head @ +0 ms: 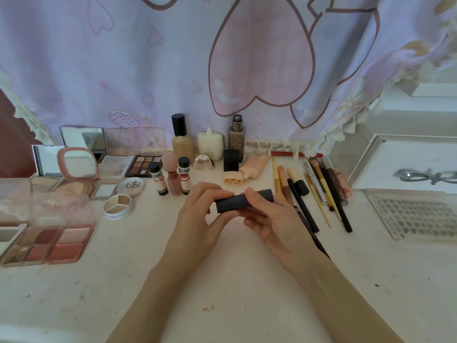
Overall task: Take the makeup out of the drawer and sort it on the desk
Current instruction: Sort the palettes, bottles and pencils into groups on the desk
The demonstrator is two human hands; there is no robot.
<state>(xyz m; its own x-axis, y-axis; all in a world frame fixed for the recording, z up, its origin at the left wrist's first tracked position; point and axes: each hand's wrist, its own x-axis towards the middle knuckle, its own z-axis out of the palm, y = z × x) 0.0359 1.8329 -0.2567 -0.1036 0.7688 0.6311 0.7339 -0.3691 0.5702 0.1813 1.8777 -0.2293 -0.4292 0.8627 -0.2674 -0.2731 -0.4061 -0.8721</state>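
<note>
At frame centre, above the white desk [230,280], the left hand [197,211] and right hand [269,219] both grip 1 dark matte cylindrical tube [243,200]; its long axis runs left-right, the upright pencils and brushes [321,189] lying just right

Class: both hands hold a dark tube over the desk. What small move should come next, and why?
Probably set the dark tube, gripped by the left hand and right hand, beside the pencils and brushes on the right, where slim stick-shaped items are grouped.

Dark matte lipstick tube [243,200] lies level above the desk [222,280].
</note>
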